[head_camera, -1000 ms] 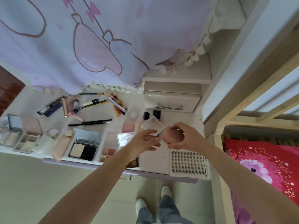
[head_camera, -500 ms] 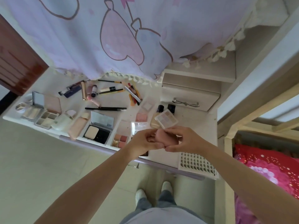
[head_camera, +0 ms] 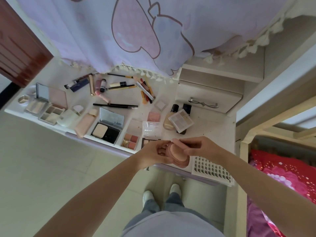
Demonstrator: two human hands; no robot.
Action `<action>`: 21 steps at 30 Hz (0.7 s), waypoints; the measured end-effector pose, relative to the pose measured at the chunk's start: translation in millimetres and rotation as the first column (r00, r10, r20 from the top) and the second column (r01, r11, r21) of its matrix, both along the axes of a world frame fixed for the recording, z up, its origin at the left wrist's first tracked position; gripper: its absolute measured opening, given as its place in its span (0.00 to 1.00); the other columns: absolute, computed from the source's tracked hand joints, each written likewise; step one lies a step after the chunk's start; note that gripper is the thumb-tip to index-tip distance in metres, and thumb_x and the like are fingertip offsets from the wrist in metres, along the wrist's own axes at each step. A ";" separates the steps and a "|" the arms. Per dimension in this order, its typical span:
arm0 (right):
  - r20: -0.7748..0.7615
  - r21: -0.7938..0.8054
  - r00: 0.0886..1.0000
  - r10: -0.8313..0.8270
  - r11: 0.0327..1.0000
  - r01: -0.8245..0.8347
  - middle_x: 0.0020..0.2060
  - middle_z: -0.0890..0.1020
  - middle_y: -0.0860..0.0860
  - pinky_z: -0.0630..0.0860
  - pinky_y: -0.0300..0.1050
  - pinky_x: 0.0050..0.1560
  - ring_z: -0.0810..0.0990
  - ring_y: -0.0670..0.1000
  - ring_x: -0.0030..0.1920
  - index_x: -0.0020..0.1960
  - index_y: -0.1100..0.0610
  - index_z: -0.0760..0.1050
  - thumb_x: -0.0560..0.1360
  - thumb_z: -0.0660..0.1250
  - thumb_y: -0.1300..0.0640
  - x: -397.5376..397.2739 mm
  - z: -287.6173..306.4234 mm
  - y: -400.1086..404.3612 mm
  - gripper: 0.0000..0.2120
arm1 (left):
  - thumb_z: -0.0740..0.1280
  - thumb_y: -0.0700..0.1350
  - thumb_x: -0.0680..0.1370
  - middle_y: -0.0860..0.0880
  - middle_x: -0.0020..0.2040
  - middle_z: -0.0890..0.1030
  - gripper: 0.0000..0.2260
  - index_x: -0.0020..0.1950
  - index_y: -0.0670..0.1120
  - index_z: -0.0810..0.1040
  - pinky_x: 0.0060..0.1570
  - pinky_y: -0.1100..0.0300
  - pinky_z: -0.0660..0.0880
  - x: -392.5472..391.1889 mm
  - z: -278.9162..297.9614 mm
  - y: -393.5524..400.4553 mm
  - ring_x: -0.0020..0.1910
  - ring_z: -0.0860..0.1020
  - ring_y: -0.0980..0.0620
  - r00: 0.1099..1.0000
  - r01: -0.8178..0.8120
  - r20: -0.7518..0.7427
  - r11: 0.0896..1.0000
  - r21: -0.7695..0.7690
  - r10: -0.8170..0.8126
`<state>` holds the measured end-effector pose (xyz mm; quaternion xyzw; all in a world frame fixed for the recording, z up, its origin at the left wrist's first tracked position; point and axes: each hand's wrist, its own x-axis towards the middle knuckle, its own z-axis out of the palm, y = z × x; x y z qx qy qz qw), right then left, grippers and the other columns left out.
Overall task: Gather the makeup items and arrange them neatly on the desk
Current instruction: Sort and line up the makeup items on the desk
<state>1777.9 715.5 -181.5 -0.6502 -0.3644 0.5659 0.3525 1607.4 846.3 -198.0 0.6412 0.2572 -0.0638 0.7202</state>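
Two hands share one item: my left hand point(head_camera: 153, 153) and right hand point(head_camera: 199, 148) both curl around the round pink compact point(head_camera: 177, 155), held just above the tabletop point(head_camera: 213, 132) edge. I'm mid-gather; next it needs a free spot beside the palettes point(head_camera: 130, 141).
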 end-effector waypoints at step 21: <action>0.159 -0.135 0.949 -0.273 0.946 0.295 0.43 0.80 0.46 0.74 0.46 0.55 0.78 0.45 0.46 0.49 0.47 0.76 0.76 0.60 0.46 16.4 -62.6 24.4 0.08 | 0.61 0.38 0.75 0.40 0.53 0.76 0.09 0.54 0.38 0.73 0.47 0.58 0.71 13.9 -58.2 -53.7 0.51 0.76 0.44 0.906 0.172 -0.389 0.693 0.701 0.169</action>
